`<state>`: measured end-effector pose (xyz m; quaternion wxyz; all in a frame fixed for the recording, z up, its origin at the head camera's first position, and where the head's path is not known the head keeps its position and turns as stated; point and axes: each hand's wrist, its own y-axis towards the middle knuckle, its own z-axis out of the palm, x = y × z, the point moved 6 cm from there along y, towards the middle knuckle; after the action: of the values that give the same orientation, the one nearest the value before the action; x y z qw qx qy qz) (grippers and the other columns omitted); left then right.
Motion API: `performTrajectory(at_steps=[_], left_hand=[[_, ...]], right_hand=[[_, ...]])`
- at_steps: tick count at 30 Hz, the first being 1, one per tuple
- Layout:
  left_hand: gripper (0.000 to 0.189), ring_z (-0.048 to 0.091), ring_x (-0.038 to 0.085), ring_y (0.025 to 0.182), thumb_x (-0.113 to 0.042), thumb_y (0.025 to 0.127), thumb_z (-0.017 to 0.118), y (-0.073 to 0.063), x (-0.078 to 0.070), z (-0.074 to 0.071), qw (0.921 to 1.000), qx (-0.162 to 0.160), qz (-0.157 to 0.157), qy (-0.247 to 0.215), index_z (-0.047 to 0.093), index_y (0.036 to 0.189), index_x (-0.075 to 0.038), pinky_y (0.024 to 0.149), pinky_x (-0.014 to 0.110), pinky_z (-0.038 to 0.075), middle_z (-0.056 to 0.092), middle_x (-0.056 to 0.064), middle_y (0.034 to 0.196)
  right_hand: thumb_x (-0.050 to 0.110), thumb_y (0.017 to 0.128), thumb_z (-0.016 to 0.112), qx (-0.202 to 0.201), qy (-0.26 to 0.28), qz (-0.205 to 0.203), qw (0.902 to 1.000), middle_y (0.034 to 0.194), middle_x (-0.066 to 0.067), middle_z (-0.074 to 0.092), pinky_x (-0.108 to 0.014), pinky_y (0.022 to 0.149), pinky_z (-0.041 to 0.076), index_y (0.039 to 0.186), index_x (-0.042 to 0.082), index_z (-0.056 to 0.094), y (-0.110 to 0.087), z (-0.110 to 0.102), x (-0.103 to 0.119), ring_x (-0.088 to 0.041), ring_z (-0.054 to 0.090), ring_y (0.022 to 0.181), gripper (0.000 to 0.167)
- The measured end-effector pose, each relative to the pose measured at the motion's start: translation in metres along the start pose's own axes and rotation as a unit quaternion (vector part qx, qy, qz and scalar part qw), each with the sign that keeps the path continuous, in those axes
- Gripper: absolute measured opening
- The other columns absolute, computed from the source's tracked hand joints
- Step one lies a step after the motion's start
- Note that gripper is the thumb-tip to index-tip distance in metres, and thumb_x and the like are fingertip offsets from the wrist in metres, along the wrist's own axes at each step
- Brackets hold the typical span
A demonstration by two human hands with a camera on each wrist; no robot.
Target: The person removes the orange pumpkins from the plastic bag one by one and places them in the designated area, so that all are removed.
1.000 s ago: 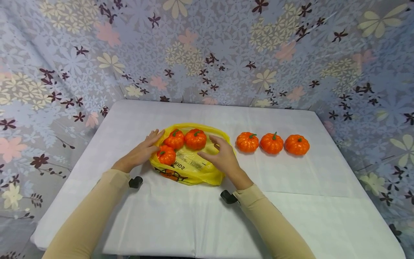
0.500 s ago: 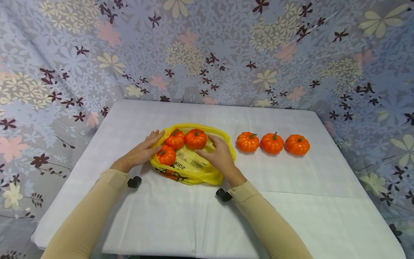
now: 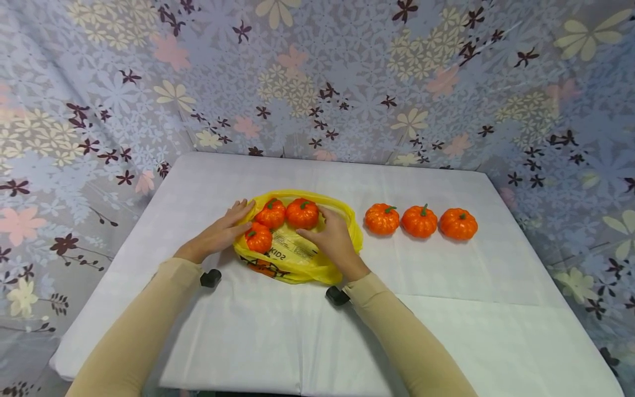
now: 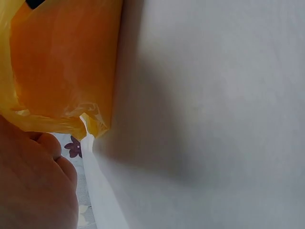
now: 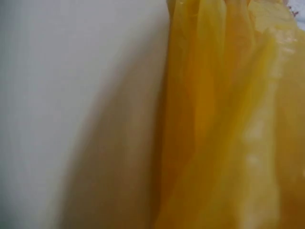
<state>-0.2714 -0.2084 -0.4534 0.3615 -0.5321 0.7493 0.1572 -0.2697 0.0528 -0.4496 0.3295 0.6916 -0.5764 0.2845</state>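
In the head view a yellow plastic bag (image 3: 297, 270) lies spread on the table with its mouth facing up. Inside are three small orange pumpkins: one at the back middle (image 3: 302, 213), another at the back left (image 3: 271, 214) and the third at the front left (image 3: 258, 238). My left hand (image 3: 220, 234) rests against the bag's left rim, fingers extended, thumb beside the front-left pumpkin. My right hand (image 3: 337, 240) reaches into the bag's right side, thumb and fingers apart, fingertips at the back-middle pumpkin. The right wrist view shows only yellow plastic (image 5: 214, 119) and white cloth.
Three more pumpkins stand in a row to the right of the bag: a left one (image 3: 381, 219), a middle one (image 3: 419, 221) and a right one (image 3: 458, 224). White cloth (image 3: 476, 342) covers the table. Floral fabric (image 3: 347, 82) hangs behind it.
My right hand has moved left inside the bag, closer to the back-middle pumpkin. My left hand stays at the left rim, and the pumpkins keep their places.
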Motion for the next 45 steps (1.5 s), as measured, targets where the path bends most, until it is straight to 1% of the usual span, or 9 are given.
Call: performTrajectory(at_steps=[5, 10, 17, 24, 28, 32, 35, 39, 45], left_hand=[[0.063, -0.009, 0.031, 0.153, -0.034, 0.108, 0.038, 0.0, -0.002, 0.0, 1.0, -0.004, 0.005, 0.008, 0.012, 0.163, -0.017, 0.12, 0.056, -0.005, -0.001, 0.016, 0.167], [0.063, -0.009, 0.033, 0.152, -0.032, 0.108, 0.038, -0.001, -0.004, 0.0, 0.9999, -0.004, 0.014, 0.007, 0.012, 0.163, -0.015, 0.12, 0.056, -0.005, -0.002, 0.018, 0.167], [0.064, -0.01, 0.033, 0.152, -0.034, 0.108, 0.038, -0.001, -0.004, 0.002, 0.9998, 0.002, 0.018, -0.004, 0.012, 0.163, -0.016, 0.119, 0.058, -0.006, -0.003, 0.018, 0.167], [0.065, -0.011, 0.033, 0.152, -0.036, 0.108, 0.039, -0.001, -0.003, 0.002, 0.9999, 0.003, 0.011, -0.007, 0.012, 0.163, -0.017, 0.118, 0.059, -0.006, -0.003, 0.016, 0.167], [0.065, -0.01, 0.033, 0.152, -0.036, 0.108, 0.039, 0.0, -0.003, 0.002, 0.9999, 0.004, 0.013, -0.008, 0.013, 0.163, -0.017, 0.118, 0.059, -0.007, -0.003, 0.016, 0.167], [0.064, -0.01, 0.033, 0.152, -0.035, 0.108, 0.039, -0.002, -0.003, 0.001, 0.9998, 0.003, 0.015, -0.009, 0.013, 0.163, -0.016, 0.119, 0.058, -0.007, -0.003, 0.017, 0.167], [0.064, -0.01, 0.033, 0.152, -0.035, 0.108, 0.039, -0.002, -0.003, 0.0, 0.9998, 0.002, 0.018, -0.005, 0.012, 0.163, -0.016, 0.119, 0.058, -0.006, -0.003, 0.018, 0.167], [0.064, -0.01, 0.033, 0.152, -0.035, 0.108, 0.039, -0.002, -0.002, 0.0, 0.9999, 0.0, 0.017, -0.002, 0.013, 0.163, -0.015, 0.119, 0.057, -0.006, -0.002, 0.017, 0.167], [0.065, -0.01, 0.033, 0.152, -0.035, 0.108, 0.039, -0.002, -0.002, 0.0, 0.9999, 0.002, 0.014, 0.0, 0.012, 0.163, -0.015, 0.119, 0.058, -0.006, -0.002, 0.018, 0.167]], right_hand=[[0.037, 0.08, 0.086, -0.007, -0.007, 0.008, 0.9999, 0.145, -0.018, 0.052, -0.043, 0.111, 0.04, 0.146, -0.002, 0.048, 0.004, 0.003, -0.001, -0.033, 0.048, 0.134, 0.085], [0.033, 0.08, 0.087, -0.01, -0.006, 0.008, 0.9999, 0.143, -0.018, 0.054, -0.042, 0.109, 0.042, 0.145, -0.003, 0.049, 0.007, 0.004, -0.001, -0.032, 0.05, 0.132, 0.084], [0.028, 0.079, 0.088, -0.014, 0.013, 0.015, 0.9997, 0.14, -0.019, 0.056, -0.042, 0.103, 0.048, 0.144, -0.002, 0.049, 0.008, 0.007, -0.002, -0.033, 0.054, 0.128, 0.081], [0.027, 0.08, 0.087, -0.02, 0.042, 0.032, 0.9984, 0.139, -0.014, 0.057, -0.039, 0.106, 0.046, 0.141, 0.003, 0.05, 0.009, 0.008, -0.006, -0.028, 0.053, 0.128, 0.075], [0.027, 0.079, 0.088, -0.022, 0.067, 0.023, 0.9972, 0.138, -0.011, 0.059, -0.037, 0.104, 0.047, 0.141, 0.004, 0.053, 0.008, 0.007, -0.008, -0.025, 0.055, 0.126, 0.075], [0.025, 0.077, 0.09, -0.021, 0.097, 0.002, 0.995, 0.135, -0.007, 0.061, -0.033, 0.102, 0.049, 0.14, 0.006, 0.058, 0.006, 0.005, -0.01, -0.022, 0.057, 0.123, 0.073], [0.024, 0.076, 0.09, -0.016, 0.117, -0.001, 0.993, 0.133, -0.004, 0.062, -0.03, 0.101, 0.049, 0.139, 0.008, 0.06, 0.003, 0.003, -0.01, -0.018, 0.057, 0.122, 0.071], [0.024, 0.076, 0.091, -0.007, 0.124, 0.003, 0.9922, 0.135, -0.003, 0.06, -0.029, 0.102, 0.048, 0.139, 0.008, 0.059, -0.001, -0.001, -0.007, -0.017, 0.057, 0.123, 0.072], [0.022, 0.074, 0.092, 0.0, 0.122, -0.015, 0.9924, 0.134, -0.007, 0.06, -0.032, 0.104, 0.047, 0.136, 0.006, 0.06, -0.003, -0.006, -0.003, -0.02, 0.057, 0.123, 0.072]])
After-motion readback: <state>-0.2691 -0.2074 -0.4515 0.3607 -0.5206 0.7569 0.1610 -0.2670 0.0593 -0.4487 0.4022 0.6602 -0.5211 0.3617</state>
